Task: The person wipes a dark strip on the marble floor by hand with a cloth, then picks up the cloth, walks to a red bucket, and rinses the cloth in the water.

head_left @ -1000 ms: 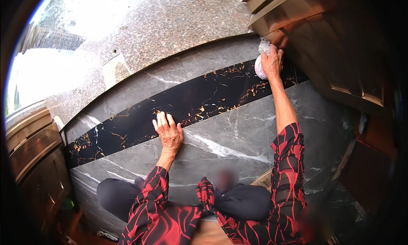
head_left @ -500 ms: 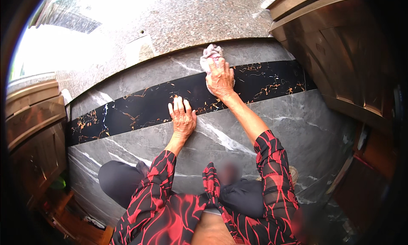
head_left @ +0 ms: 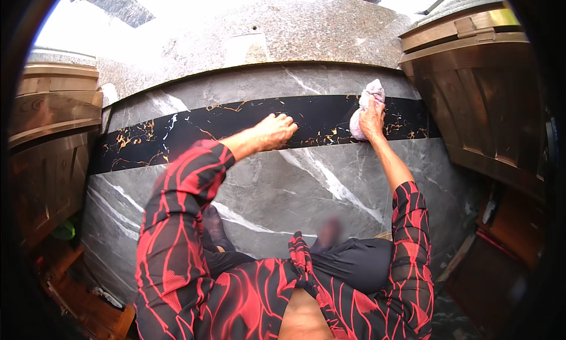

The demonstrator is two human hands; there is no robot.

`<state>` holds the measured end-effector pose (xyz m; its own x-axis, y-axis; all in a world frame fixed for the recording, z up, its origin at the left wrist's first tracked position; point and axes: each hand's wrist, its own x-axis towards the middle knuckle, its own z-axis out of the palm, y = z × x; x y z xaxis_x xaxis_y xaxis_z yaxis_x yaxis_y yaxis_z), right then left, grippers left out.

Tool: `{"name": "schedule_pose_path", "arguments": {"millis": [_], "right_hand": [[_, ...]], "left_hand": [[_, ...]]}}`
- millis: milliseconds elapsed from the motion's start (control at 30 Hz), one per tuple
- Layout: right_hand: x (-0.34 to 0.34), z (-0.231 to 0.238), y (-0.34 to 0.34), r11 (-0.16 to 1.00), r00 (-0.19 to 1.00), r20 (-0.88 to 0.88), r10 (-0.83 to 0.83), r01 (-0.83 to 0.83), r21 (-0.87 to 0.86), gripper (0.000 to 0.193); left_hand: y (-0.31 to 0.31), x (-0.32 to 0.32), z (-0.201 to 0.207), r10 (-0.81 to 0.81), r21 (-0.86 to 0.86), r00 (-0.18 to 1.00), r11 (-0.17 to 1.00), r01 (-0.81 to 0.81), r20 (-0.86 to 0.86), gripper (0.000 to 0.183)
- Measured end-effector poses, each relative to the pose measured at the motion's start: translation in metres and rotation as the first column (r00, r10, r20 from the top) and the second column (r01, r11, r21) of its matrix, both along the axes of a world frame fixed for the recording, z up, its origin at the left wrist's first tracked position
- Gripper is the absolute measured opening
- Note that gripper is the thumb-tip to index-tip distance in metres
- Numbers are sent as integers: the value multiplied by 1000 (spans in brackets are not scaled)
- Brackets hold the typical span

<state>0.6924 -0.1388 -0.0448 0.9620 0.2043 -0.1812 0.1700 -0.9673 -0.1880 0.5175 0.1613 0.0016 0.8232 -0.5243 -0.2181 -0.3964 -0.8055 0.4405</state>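
A pinkish-white cloth (head_left: 375, 90) lies bunched on the black, gold-veined floor strip (head_left: 321, 113), close to its right end. My right hand (head_left: 371, 121) presses down on this cloth with its fingers closed over it; parts of the cloth stick out beyond the fingertips and beside the palm. To the left, my left hand (head_left: 273, 132) is curled into a loose fist over the same strip, with nothing visible in it. Whether its knuckles touch the floor I cannot tell.
Grey marble-look tiles (head_left: 265, 187) border the strip. Beyond a dark edge lies a speckled stone slab (head_left: 318, 36), brightly lit. A brown panelled door leaf stands on the right (head_left: 471, 92), another brown door leaf (head_left: 56, 145) on the left. Wooden furniture (head_left: 513, 228) sits at the lower right.
My right hand has carried the cloth to the right along the strip. My left hand, flat with fingers spread before, has moved up and right and curled in. The view has shifted.
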Motion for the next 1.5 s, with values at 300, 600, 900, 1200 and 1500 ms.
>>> {"name": "schedule_pose_path", "arguments": {"millis": [300, 600, 900, 1200, 1500], "right_hand": [[-123, 2, 160, 906, 887, 203, 416, -385, -176, 66], [-187, 21, 224, 791, 889, 64, 454, -435, 429, 59], [-148, 5, 172, 929, 975, 102, 199, -220, 296, 53], [-230, 25, 254, 733, 935, -235, 266, -38, 679, 37], [-193, 27, 249, 774, 907, -336, 254, 17, 633, 41]], "left_hand": [[154, -128, 1, 488, -213, 869, 860, -464, 79, 15], [150, -229, 10, 420, -284, 905, 861, -423, -74, 19], [131, -315, -5, 800, -363, 485, 361, -859, -352, 11], [109, -319, -1, 777, -467, 419, 185, -865, -469, 11], [123, -327, 0, 721, -468, 145, -271, -841, -678, 11]]}}
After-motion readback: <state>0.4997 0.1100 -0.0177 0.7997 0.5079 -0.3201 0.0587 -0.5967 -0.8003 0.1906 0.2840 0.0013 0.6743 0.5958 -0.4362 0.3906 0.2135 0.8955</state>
